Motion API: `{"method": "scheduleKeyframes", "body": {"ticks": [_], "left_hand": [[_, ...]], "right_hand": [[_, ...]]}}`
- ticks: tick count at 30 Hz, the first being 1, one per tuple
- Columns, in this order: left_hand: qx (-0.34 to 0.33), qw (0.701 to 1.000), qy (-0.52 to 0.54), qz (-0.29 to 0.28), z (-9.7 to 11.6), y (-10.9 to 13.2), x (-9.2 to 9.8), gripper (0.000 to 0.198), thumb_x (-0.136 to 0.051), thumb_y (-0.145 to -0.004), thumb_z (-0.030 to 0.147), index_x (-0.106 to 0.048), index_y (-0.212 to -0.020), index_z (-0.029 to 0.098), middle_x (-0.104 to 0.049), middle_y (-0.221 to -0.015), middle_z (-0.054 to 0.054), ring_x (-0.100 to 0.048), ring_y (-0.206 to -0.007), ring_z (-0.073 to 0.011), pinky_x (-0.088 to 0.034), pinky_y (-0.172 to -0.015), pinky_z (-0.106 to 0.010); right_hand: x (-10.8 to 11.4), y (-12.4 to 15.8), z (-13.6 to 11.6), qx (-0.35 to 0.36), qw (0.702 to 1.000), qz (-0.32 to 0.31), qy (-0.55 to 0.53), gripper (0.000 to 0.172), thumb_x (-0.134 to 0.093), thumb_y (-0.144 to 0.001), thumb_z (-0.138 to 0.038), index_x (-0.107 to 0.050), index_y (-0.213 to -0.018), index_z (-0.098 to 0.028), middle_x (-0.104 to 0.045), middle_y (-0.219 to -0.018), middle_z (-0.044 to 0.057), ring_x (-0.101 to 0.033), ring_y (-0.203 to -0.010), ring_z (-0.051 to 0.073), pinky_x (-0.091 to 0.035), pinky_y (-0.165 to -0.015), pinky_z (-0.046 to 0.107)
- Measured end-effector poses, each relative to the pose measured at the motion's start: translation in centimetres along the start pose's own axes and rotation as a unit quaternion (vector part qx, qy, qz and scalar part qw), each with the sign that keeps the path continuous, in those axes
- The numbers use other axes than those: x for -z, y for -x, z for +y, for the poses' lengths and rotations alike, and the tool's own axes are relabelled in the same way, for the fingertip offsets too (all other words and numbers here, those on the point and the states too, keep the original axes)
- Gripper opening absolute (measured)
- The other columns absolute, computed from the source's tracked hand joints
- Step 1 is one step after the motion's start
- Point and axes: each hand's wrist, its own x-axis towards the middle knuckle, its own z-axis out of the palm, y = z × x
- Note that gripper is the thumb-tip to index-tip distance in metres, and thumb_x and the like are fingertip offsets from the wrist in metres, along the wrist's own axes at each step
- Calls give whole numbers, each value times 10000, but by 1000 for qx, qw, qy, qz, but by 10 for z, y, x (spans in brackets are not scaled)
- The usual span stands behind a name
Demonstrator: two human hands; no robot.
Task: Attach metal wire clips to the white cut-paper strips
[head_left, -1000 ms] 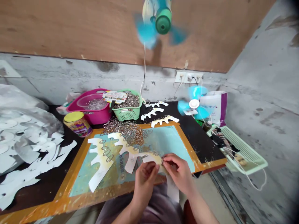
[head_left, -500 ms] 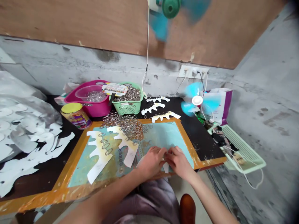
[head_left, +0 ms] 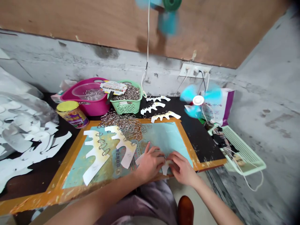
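Note:
My left hand (head_left: 150,163) lies palm down on a white paper cutout (head_left: 165,168) near the front edge of the blue board (head_left: 164,137), fingers loosely spread over it. Beside it my right hand (head_left: 181,167) pinches the same cutout, fingers closed; whatever else they hold is hidden. A heap of metal rings (head_left: 125,125) lies on the board just beyond the hands. Two more white cutouts with rings threaded on them, a left cutout (head_left: 95,156) and a second cutout (head_left: 123,145), rest to the left.
A green basket (head_left: 127,103) of rings, a pink tub (head_left: 90,100) and a yellow-lidded jar (head_left: 71,114) stand at the back. Finished cutouts (head_left: 159,109) lie beyond the board. A small blue fan (head_left: 198,100) spins at right, another overhead. Paper scraps (head_left: 25,140) pile up left.
Both hands dropped from holding the cutout raised near my lap to pressing it flat on the board's front part. The view shifted slightly left and down.

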Motion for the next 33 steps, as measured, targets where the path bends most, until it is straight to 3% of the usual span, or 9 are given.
{"method": "scheduleKeyframes", "body": {"ticks": [3,8,12,17,21,26,30,33], "left_hand": [[-55,996,-46,45,3,3,-1,54,-690,-825,291,-721,-844,251,-678,-1135,-60,-534,-1150,-267,-154,-1163,-599],[-70,996,-49,24,1,5,-2,89,-633,-872,216,-704,-826,243,-719,-872,-20,-569,-1111,-235,-159,-1181,-564],[-28,999,-27,5,-2,4,-1,149,-599,-890,168,-710,-831,247,-709,-777,-5,-586,-1101,-225,-99,-1197,-576],[-47,998,-29,-1,-1,4,1,135,-593,-913,205,-705,-852,251,-716,-809,-8,-589,-1093,-226,-44,-1187,-616],[-65,997,-45,14,-2,6,-1,137,-602,-903,187,-703,-830,244,-731,-882,-15,-578,-1089,-229,-90,-1182,-609],[-56,997,-48,13,-3,5,0,143,-599,-917,207,-705,-833,254,-736,-878,9,-589,-1010,-211,-102,-1182,-602],[-52,997,-54,4,0,6,4,145,-579,-931,239,-713,-878,255,-726,-828,-3,-584,-991,-221,-85,-1176,-619],[-73,995,-69,6,2,7,5,141,-576,-919,204,-705,-944,254,-726,-868,-10,-580,-992,-228,-56,-1172,-630]], "right_hand": [[8,-8,4,25,998,-30,43,353,-483,-890,-3,-654,-1112,-217,-580,-1055,91,-557,-1004,238,-503,-852,376],[7,-12,8,66,986,-94,120,227,-497,-915,-32,-666,-941,-182,-605,-926,75,-554,-879,228,-501,-775,356],[-5,2,2,62,984,-53,156,224,-437,-899,-33,-623,-945,-150,-592,-960,127,-532,-861,257,-520,-744,404],[-5,8,-3,25,996,-16,81,273,-427,-908,-23,-598,-1062,-170,-577,-1034,121,-551,-974,259,-534,-842,417],[3,-3,5,49,995,-30,85,390,-452,-888,2,-597,-1198,-186,-579,-1123,119,-549,-1025,258,-526,-882,422],[3,-7,16,95,983,-81,136,252,-471,-928,-34,-663,-1014,-173,-639,-952,86,-572,-877,233,-547,-759,372],[2,2,15,140,971,-54,184,249,-434,-977,-92,-641,-1100,-156,-652,-1088,139,-591,-920,252,-564,-789,411],[3,8,12,121,974,-47,186,269,-422,-978,-94,-637,-1130,-147,-652,-1086,155,-594,-926,260,-575,-800,424]]}}
